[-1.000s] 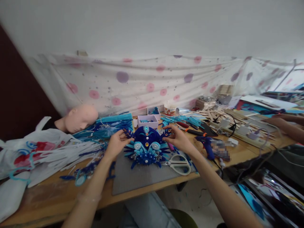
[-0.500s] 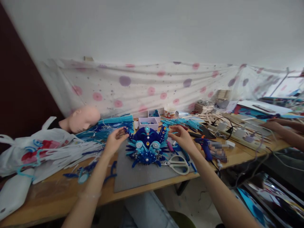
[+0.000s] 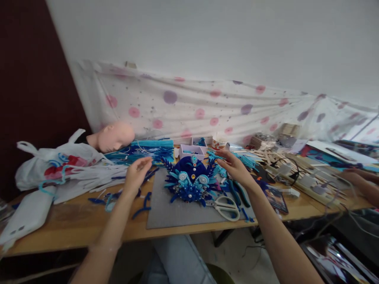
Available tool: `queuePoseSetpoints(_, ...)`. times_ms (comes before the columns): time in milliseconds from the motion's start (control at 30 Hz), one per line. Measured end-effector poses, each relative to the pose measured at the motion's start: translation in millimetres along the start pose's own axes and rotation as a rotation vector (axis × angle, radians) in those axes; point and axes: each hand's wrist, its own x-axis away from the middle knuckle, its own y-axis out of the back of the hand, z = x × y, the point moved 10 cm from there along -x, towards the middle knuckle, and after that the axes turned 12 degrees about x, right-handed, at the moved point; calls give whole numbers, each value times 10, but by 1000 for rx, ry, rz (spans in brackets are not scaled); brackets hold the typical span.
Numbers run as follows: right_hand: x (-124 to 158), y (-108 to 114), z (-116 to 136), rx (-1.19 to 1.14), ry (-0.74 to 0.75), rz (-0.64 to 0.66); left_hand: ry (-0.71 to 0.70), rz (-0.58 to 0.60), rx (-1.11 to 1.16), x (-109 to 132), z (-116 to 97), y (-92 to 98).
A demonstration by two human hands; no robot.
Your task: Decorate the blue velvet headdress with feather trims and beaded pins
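A dark blue headpiece (image 3: 190, 180) with light blue petals, beads and gems stands on a grey mat (image 3: 177, 211) in the middle of the wooden table. My left hand (image 3: 135, 173) hovers to its left, open, fingers loosely curved, holding nothing. My right hand (image 3: 236, 167) hovers to its right, open too, fingers spread above blue trim pieces. Neither hand touches the headpiece.
White-handled scissors (image 3: 226, 206) and blue pliers (image 3: 237, 192) lie right of the headpiece. A mannequin head (image 3: 114, 136) and white plastic bags (image 3: 56, 165) sit left. Small bead boxes (image 3: 191, 150) stand behind. Another person's arm (image 3: 359, 182) rests at far right among wooden sticks and cables.
Both hands have let go of the headpiece's sides and moved apart from it. The view has shifted left.
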Motion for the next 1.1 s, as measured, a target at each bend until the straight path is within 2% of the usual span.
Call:
queuePoseSetpoints(100, -15, -99, 31, 11, 13, 38, 24, -73, 33, 257, 53, 44)
queuePoseSetpoints(200, -31, -103, -11, 32, -14, 37, 74, -122, 59, 644, 190, 66)
queuePoseSetpoints(300, -29, -41, -50, 71, -59, 20, 128, -175, 94, 1050, 371, 83)
queuePoseSetpoints(400, 68, 113, -40, 127, -117, -48, 133, -199, 81, 1362, 484, 50)
queuePoseSetpoints(467, 222, 282, -65, 181, -188, -138, 80, -157, 12, 1482, 483, -38)
queuePoseSetpoints(533, 501, 522, -256, 205, -400, -294, 25, -148, -38, 1557, 479, -100)
queuePoseSetpoints(667, 967, 650, -544, 261, -574, -268, -85, -162, -119, 1616, 454, -160)
queuePoseSetpoints(767, 1140, 736, -602, 357, -634, -228, -185, -171, -201, 1630, 375, -161)
queuePoseSetpoints(833, 1083, 790, -475, 414, -593, -221, -229, -159, -250, 1629, 334, -161)
queuePoseSetpoints(900, 892, 771, -249, 438, -492, -187, -240, -126, -280, 1618, 331, -166)
queuePoseSetpoints(967, 642, 644, -14, 450, -382, -91, -241, -76, -301, 1608, 352, -173)
queuePoseSetpoints(1033, 410, 544, 204, 451, -272, -62, -242, -12, -337, 1602, 393, -181)
queuePoseSetpoints(1100, 232, 422, 307, 381, -202, -16, -262, 51, -380, 1598, 443, -181)
